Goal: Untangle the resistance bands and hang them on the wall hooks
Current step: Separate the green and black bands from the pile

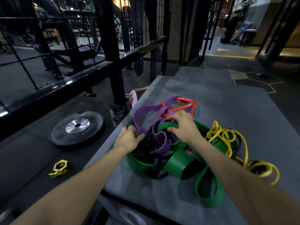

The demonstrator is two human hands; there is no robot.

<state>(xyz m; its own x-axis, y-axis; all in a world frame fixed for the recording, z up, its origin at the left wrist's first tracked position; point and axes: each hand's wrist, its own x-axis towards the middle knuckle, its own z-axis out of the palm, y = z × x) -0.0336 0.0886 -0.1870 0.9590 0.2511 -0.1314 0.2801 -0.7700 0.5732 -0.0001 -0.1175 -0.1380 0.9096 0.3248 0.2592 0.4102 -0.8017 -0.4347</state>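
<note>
My two bare forearms come in nearest the camera, from 7 and 5 o'clock, and meet at the heap of resistance bands [175,148] lying on the grey tabletop [235,111] just ahead of me. My left hand [129,138] sits at 9 o'clock of the heap, its grip closed in a pinch on the purple band [146,111] where that strap dips down at the heap's edge. My right hand [183,125] rests on top, at about 12 o'clock of the pile, fingers bent down into the crossing of purple and green; I cannot tell whether that grip has closed on a strap or only presses on it. As I judge it, the task is barely begun: every band I can see lies knotted with the rest, none hangs anywhere, and no wall hooks show in this view. The wide green band [178,163] loops in broad flat coils through the middle and out toward 5 o'clock, with a black band [155,168] threaded under it. The thin orange band [186,104] twists round the purple one at 12 o'clock. The narrow yellow band [227,137] sprawls in loose curls toward 3 and 4 o'clock. On the floor at 9 o'clock lie a black weight plate [77,127] and a yellow collar clamp [60,168].
</note>
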